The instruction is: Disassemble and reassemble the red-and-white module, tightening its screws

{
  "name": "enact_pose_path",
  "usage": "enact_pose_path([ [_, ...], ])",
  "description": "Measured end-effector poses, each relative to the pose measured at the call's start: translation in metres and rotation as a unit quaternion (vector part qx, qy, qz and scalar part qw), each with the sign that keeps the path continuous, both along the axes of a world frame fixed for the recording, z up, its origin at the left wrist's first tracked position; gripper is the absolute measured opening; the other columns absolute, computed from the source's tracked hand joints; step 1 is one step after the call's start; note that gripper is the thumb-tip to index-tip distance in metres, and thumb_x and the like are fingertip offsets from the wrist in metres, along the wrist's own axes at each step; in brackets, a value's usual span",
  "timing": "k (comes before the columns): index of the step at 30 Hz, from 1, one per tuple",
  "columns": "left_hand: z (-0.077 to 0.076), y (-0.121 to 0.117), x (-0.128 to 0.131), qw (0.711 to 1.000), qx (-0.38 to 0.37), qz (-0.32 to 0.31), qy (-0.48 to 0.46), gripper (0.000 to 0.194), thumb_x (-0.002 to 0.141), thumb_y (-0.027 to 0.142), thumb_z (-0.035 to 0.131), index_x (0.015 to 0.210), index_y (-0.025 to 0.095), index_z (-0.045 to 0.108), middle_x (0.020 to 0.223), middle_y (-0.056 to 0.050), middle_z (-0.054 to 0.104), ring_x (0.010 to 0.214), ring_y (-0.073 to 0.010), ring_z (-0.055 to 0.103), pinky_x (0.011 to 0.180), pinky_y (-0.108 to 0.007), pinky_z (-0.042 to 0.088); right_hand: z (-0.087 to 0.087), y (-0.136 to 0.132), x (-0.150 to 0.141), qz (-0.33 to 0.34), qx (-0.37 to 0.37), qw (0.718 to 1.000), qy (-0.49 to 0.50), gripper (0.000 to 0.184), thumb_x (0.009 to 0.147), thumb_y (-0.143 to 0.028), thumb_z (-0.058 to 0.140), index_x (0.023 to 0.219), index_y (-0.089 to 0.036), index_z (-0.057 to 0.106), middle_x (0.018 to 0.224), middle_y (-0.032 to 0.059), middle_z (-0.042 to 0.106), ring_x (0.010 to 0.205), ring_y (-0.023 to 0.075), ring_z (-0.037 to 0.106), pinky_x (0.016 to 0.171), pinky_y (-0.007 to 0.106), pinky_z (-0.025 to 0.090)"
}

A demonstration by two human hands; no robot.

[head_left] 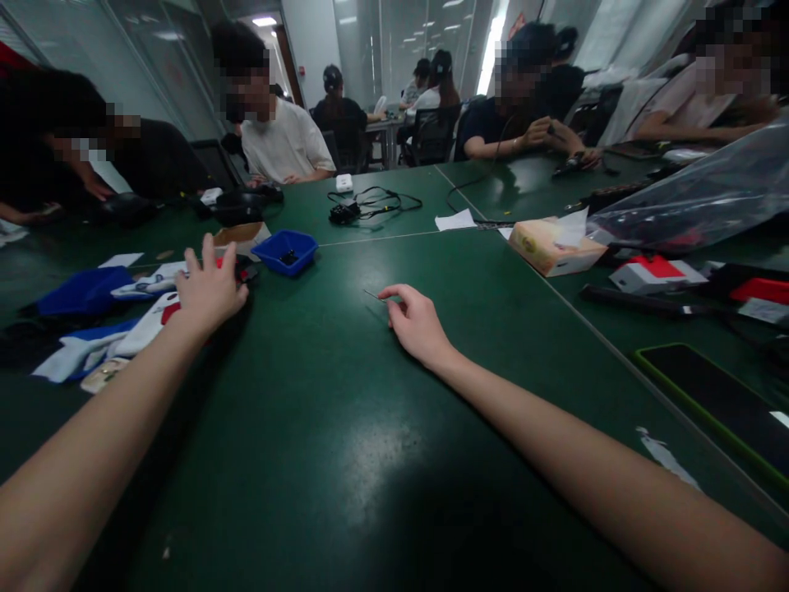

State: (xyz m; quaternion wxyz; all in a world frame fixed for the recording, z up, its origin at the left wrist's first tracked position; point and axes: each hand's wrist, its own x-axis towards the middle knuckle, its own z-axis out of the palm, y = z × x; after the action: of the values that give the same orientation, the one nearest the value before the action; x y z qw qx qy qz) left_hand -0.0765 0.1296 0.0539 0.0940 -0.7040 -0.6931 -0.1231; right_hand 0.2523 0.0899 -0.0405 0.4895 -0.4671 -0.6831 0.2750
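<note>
My left hand (213, 288) is stretched out with its fingers spread, above a red and black object (245, 273) that it partly hides. I cannot tell whether it touches that object. Beside it lie white and blue cloth gloves (145, 333), and a small blue tray (287, 253) with dark bits inside stands just beyond. My right hand (419, 325) rests over the green table (370, 395), thumb and forefinger pinched on a thin metal rod (373, 295). The rod's tip points left; the rest of it is hidden by the fingers.
Behind the small tray is an open cardboard box (243, 237). A tissue box (551, 247), a green-edged phone (708, 403) and a clear plastic bag (696, 201) lie to the right. Black cables (370, 205) lie at the far side, where several people sit.
</note>
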Motion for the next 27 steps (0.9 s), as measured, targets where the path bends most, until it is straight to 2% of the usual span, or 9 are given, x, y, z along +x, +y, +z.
enact_pose_path([
  [2,0.006,-0.020,0.000,1.000,0.012,0.019,0.013,0.077,0.098,0.057,0.043,0.158,0.012,0.023,0.168,-0.017,0.017,0.150,-0.0508,0.012,0.113,-0.075,0.018,0.001,0.000,0.000,-0.004,0.003,1.000,0.001,0.022,0.102,-0.036,0.063,0.112,-0.016,0.066,0.110,0.0061,0.068,0.094,0.0192,0.068,0.084,0.039,0.059],
  [5,0.007,-0.042,-0.011,0.998,-0.019,0.056,0.025,0.079,0.097,0.059,0.041,0.150,0.001,0.033,0.157,-0.028,0.033,0.138,-0.0545,0.034,0.102,-0.074,0.037,0.001,0.000,-0.001,0.005,0.009,1.000,0.001,0.016,0.101,-0.030,0.063,0.107,-0.016,0.066,0.106,0.0050,0.069,0.091,0.0182,0.067,0.082,0.038,0.058],
  [7,0.002,-0.048,-0.021,0.996,-0.047,0.063,0.034,0.071,0.098,0.056,0.040,0.144,0.002,0.043,0.148,-0.025,0.045,0.131,-0.0504,0.044,0.099,-0.068,0.044,0.000,0.000,-0.002,0.010,0.012,1.000,0.001,0.008,0.099,-0.020,0.060,0.103,-0.016,0.067,0.104,0.0047,0.069,0.090,0.0179,0.067,0.082,0.036,0.056],
  [8,0.000,-0.049,-0.026,0.996,-0.057,0.062,0.039,0.066,0.098,0.053,0.040,0.142,0.004,0.047,0.146,-0.023,0.049,0.130,-0.0475,0.047,0.101,-0.065,0.045,-0.001,0.000,-0.002,0.011,0.015,1.000,0.002,0.011,0.097,-0.014,0.057,0.102,-0.017,0.067,0.103,0.0050,0.070,0.090,0.0181,0.066,0.083,0.035,0.055],
  [11,-0.006,-0.048,-0.036,0.994,-0.073,0.055,0.052,0.057,0.097,0.043,0.045,0.139,0.006,0.052,0.144,-0.019,0.052,0.132,-0.0421,0.048,0.109,-0.059,0.043,-0.002,0.000,-0.001,0.007,0.022,1.000,0.004,0.020,0.092,-0.009,0.050,0.100,-0.019,0.067,0.104,0.0060,0.070,0.093,0.0197,0.066,0.082,0.034,0.052],
  [15,-0.006,-0.047,-0.042,0.994,-0.090,0.044,0.054,0.057,0.095,0.036,0.050,0.142,0.003,0.049,0.145,-0.021,0.052,0.133,-0.0414,0.050,0.109,-0.058,0.044,0.000,-0.003,0.000,0.010,0.035,0.999,-0.001,0.019,0.089,-0.012,0.050,0.098,-0.020,0.066,0.099,0.0055,0.069,0.093,0.0213,0.065,0.081,0.035,0.051],
  [23,-0.010,-0.054,-0.042,0.996,-0.060,0.059,0.027,0.048,0.095,0.033,0.053,0.133,0.004,0.057,0.143,-0.024,0.053,0.127,-0.0482,0.051,0.100,-0.067,0.049,0.006,-0.017,-0.001,0.030,0.062,0.997,-0.017,0.019,0.089,-0.013,0.050,0.101,-0.019,0.064,0.102,0.0072,0.069,0.094,0.0219,0.065,0.082,0.036,0.050],
  [27,-0.002,-0.058,-0.038,0.997,-0.018,0.072,0.015,0.041,0.092,0.029,0.059,0.127,0.008,0.062,0.144,-0.022,0.054,0.129,-0.0518,0.050,0.096,-0.072,0.050,0.009,-0.025,0.001,0.033,0.059,0.997,-0.024,0.020,0.091,-0.014,0.050,0.104,-0.019,0.064,0.105,0.0079,0.069,0.092,0.0217,0.064,0.083,0.037,0.049],
])
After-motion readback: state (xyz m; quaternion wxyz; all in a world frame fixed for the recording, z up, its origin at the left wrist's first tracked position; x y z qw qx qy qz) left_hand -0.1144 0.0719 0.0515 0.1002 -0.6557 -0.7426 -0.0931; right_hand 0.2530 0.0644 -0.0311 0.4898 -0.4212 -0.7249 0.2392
